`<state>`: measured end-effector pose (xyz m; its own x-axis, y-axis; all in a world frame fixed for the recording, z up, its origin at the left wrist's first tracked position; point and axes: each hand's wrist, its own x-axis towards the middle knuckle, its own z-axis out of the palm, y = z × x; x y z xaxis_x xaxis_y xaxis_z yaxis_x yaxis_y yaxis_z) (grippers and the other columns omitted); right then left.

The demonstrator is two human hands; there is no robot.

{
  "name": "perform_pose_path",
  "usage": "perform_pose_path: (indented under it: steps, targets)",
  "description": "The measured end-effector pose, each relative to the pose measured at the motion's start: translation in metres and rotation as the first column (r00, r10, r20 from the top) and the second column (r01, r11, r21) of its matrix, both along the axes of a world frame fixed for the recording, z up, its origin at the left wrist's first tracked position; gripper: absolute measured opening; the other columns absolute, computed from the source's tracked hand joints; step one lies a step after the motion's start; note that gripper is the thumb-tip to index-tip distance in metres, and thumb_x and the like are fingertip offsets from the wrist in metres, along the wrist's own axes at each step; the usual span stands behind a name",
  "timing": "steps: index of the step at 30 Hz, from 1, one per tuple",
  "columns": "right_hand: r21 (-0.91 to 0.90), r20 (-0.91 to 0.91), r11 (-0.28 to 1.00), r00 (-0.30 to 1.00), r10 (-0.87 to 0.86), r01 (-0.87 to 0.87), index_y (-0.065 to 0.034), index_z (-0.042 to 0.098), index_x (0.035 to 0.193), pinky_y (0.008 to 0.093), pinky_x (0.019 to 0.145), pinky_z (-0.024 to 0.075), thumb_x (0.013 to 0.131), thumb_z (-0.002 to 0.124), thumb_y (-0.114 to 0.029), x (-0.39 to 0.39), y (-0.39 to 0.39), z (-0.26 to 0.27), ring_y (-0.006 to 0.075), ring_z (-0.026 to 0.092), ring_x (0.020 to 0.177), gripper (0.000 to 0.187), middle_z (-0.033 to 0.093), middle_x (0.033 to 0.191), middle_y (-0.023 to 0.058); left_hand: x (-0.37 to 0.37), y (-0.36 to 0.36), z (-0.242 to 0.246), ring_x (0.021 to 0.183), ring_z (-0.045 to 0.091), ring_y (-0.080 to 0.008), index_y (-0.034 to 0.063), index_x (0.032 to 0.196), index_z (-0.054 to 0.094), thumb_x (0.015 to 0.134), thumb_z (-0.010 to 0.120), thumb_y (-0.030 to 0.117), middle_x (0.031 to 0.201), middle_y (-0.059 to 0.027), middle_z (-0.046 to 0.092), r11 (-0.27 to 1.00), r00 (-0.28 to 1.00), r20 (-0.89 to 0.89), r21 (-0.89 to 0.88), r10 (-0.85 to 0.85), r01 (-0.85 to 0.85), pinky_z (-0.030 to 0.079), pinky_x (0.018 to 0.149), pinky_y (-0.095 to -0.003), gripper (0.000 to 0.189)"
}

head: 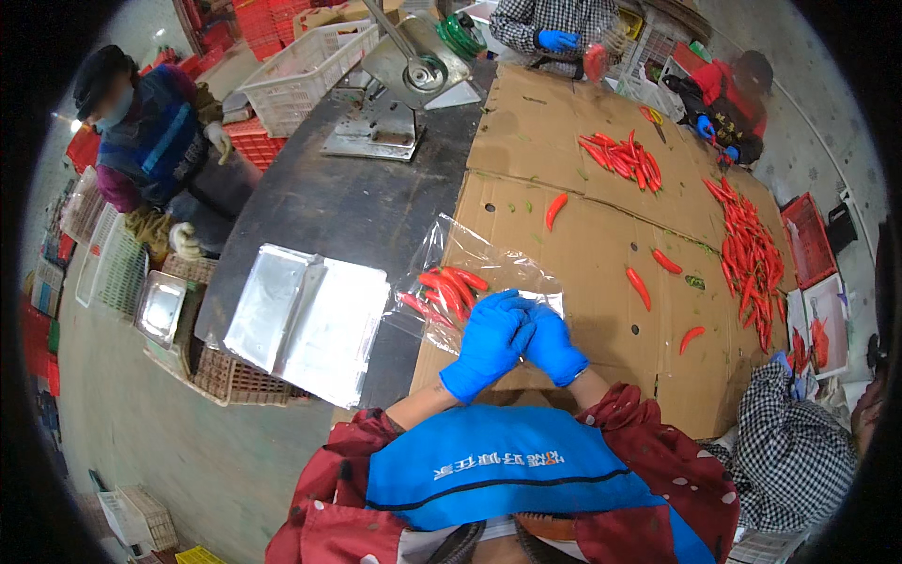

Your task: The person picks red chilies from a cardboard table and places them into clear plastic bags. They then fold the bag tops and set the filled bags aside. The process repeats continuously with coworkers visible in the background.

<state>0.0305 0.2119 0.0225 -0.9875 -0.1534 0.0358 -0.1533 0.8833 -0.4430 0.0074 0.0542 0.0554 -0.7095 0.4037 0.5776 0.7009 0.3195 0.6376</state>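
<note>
A clear plastic bag (486, 247) with several red chili peppers (451, 289) inside lies at the near left edge of the cardboard. My left hand (487, 345), in a blue glove, closes on the near side of this bag. Pressed against it, my right hand (553, 342), gloved alike, pinches the bag's film too. The fingers overlap and hide the exact grip. To the left of the bag is a stack of flat clear bags (310, 317) on the dark tabletop (338, 204).
Loose chilies (638, 287) and a large chili pile (750, 261) lie on the cardboard sheet (535, 155). A smaller pile (624, 158) and scissors (655, 123) are farther back. A metal bench device (405, 84) stands at the far left. Several other people work around the table.
</note>
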Motion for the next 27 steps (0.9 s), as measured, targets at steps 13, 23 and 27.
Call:
perform_pose_path:
  steps: [13, 23, 27]
  targets:
    - [0.186, -0.098, 0.95, 0.957, 0.272, -0.251, -0.0085, 0.045, 0.147, 0.0428, 0.09, 0.0515, 0.092, 0.059, -0.02, -0.095, -0.036, -0.007, 0.033, 0.062, 0.11, 0.058, 0.064, 0.118, 0.0166, -0.003, 0.014, 0.021, 0.11, 0.059, -0.0392, 0.0009, 0.09, 0.067, 0.084, 0.067, 0.015, 0.114, -0.0172, 0.067, 0.999, 0.999, 0.035, 0.028, -0.032, 0.031, 0.046, 0.094, -0.049, 0.015]
    - [-0.186, -0.426, 0.948, 0.89, 0.16, -0.259, -0.0066, 0.033, 0.153, 0.0443, 0.11, 0.0417, 0.093, 0.065, -0.04, -0.107, -0.052, -0.038, 0.038, 0.051, 0.13, 0.075, 0.049, 0.145, 0.0206, -0.008, 0.009, 0.005, 0.113, 0.057, -0.0408, 0.0004, 0.091, 0.066, 0.083, 0.069, 0.016, 0.116, -0.0164, 0.066, 0.997, 0.993, -0.117, 0.081, 0.011, -0.002, 0.045, 0.096, -0.0499, 0.018]
    - [-0.891, 0.058, 0.452, 0.998, -0.002, 0.053, -0.008, 0.049, 0.143, 0.0359, 0.105, 0.047, 0.095, 0.063, -0.023, -0.052, -0.007, -0.049, 0.0298, 0.059, 0.123, 0.052, 0.056, 0.139, 0.0163, -0.008, 0.007, -0.019, 0.116, 0.055, -0.041, 0.0012, 0.091, 0.066, 0.081, 0.07, 0.015, 0.118, -0.016, 0.065, 0.997, 1.0, 0.004, 0.076, -0.012, 0.012, 0.044, 0.096, -0.0501, 0.018]
